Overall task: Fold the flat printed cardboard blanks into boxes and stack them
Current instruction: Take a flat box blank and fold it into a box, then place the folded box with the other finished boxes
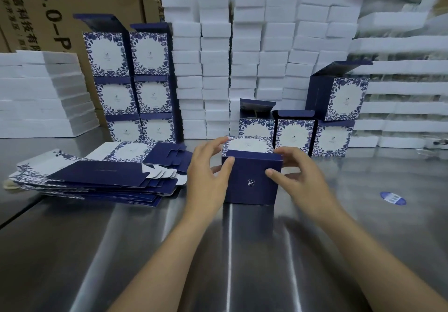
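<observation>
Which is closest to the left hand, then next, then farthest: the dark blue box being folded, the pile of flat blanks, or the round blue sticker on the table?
From the left hand:
1. Dark blue box: touching it, just to its right.
2. Pile of flat blanks: lying on the table to its left, a small gap away.
3. Round blue sticker: far right, beyond the right hand.

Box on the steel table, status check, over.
Both hands, left hand and right hand, gripping the box. Folded, not stacked. Flat blanks wait left. Nothing obstructing.
</observation>
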Demonstrator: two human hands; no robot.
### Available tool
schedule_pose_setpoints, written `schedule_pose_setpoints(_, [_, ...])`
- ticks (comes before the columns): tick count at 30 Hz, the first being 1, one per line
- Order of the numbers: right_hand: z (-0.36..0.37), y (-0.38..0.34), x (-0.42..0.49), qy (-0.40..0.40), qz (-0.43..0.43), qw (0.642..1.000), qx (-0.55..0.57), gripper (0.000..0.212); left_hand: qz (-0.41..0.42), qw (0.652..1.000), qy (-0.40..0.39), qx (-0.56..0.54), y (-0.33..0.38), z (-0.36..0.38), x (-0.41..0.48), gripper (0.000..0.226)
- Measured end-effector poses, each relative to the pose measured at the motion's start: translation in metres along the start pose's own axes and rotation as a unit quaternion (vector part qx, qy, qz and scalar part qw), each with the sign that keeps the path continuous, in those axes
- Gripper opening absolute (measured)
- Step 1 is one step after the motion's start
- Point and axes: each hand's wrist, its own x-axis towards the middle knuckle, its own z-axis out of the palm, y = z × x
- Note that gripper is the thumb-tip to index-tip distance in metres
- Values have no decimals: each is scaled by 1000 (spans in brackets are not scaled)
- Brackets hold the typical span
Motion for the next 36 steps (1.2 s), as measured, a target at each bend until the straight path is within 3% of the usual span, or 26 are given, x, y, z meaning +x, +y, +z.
schedule_pose_setpoints(5, [-3,-4,-1,-63,-41,997,-10,51,-51,998,29,-26,-3,5,3,31])
schedule_pose_setpoints(7, [-6,-7,-1,-87,-102,989,-63,57,-59,995,59,-46,3,2,7,29])
schedule_pose_setpoints(11, [-1,-19,-2,-68,-234,946,-214,44,-2,998,53,-33,23,-2,9,37])
schedule_pose_setpoints(15, [15,-24,-7,-82,-322,906,-262,100,106,993,-21,37,35,9,-1,53])
schedule_pose_setpoints(17, [19,-23,-7,-61,-341,903,-252,98,102,992,-76,1,34,13,-3,63])
schedule_pose_setpoints(21, [19,-18,-9,-17,-278,925,-260,91,119,990,-74,-7,31,12,-5,70])
schedule_pose_setpoints(25, [16,-13,-12,98,-97,971,-195,74,90,995,-44,16,29,12,-9,51])
schedule_pose_setpoints(28, [8,-19,2,173,12,973,-151,64,77,996,15,45,25,10,-11,39])
schedule_pose_setpoints(36, [-8,-88,171,290,-57,951,-86,66,11,997,9,75,19,13,-18,45])
